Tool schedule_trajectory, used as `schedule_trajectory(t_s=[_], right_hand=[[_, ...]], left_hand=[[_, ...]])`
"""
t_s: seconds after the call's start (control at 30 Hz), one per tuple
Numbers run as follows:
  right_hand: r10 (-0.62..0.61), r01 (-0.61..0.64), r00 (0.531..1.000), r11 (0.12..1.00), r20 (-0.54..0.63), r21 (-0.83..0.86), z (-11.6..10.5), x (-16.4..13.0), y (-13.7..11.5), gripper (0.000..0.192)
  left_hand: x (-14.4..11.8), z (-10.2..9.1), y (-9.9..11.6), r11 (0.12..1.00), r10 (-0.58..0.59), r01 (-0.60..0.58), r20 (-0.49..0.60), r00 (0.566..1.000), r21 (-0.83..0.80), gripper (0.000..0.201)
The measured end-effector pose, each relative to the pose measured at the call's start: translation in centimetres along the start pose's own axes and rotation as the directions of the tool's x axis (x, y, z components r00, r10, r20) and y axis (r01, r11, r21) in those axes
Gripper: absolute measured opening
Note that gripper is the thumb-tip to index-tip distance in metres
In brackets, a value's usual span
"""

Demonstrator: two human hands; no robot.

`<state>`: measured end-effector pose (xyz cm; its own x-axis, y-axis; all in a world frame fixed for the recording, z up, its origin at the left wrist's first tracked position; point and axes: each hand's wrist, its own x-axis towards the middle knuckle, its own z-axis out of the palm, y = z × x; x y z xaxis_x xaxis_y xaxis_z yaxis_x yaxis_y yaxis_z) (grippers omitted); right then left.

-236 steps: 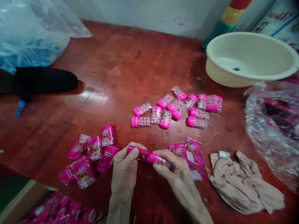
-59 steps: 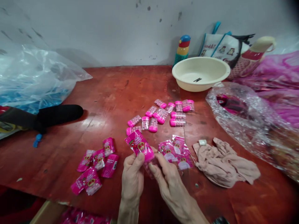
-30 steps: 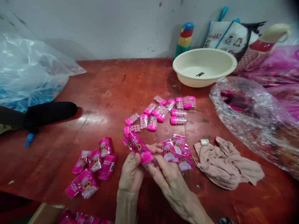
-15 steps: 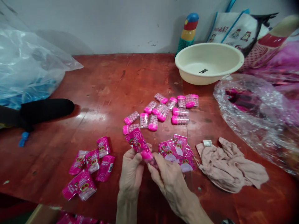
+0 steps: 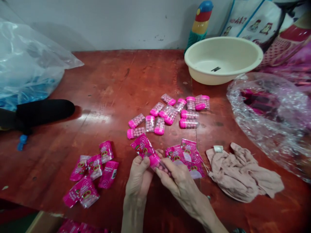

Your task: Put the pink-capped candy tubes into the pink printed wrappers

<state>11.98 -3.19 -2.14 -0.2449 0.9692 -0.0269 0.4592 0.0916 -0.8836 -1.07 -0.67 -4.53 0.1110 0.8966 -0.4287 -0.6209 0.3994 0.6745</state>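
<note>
The left hand (image 5: 138,177) pinches a pink wrapper (image 5: 142,145). The right hand (image 5: 179,180) holds a small jar (image 5: 161,165), cap (image 5: 153,160) at the wrapper's end. More balls (image 5: 164,168) show now, so most of the jar seems outside.

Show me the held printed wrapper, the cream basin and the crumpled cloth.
Held printed wrapper (image 5: 143,145): head view, printed upper part.
Cream basin (image 5: 211,79): head view, outer front wall.
Crumpled cloth (image 5: 246,176): head view, middle folds.
</note>
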Motion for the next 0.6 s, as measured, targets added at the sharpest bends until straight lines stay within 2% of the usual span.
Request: schedule_trajectory(t_s=[0.2, 0.37, 0.43, 0.57, 0.6], right_hand=[[-0.037, 0.043, 0.998, 0.992, 0.056, -0.115, 0.5, 0.2, 0.6, 0.014], [-0.047, 0.047, 0.999, 0.996, 0.003, -0.079, 0.9, 0.2, 0.9, 0.017], [-0.049, 0.050, 0.999, 0.987, 0.010, -0.153, 0.9, -0.3, 1.4, 0.020], [-0.195, 0.230, 0.972, 0.902, 0.130, -0.365, 0.3, -1.8, 2.9, 0.032], [-0.184, 0.216, 0.976, 0.895, 0.118, -0.390, 0.2, -1.9, 3.0, 0.031]], left_hand=[[0.1, 0.2, -0.4, 0.988, 0.138, -0.132, -0.068, 0.988, 0.078, 0.019], [0.0, 0.8, -0.7, 0.998, 0.053, -0.051, -0.089, 0.995, 0.028, 0.023], [0.2, 0.7, -0.7, 0.998, 0.063, -0.065, -0.121, 0.991, -0.016, 0.026], [0.5, 0.5, -0.4, 0.980, 0.183, -0.195, -0.209, 0.960, -0.035, 0.024], [0.5, 0.4, -0.3, 0.973, 0.217, -0.230, -0.238, 0.947, -0.031, 0.022]])
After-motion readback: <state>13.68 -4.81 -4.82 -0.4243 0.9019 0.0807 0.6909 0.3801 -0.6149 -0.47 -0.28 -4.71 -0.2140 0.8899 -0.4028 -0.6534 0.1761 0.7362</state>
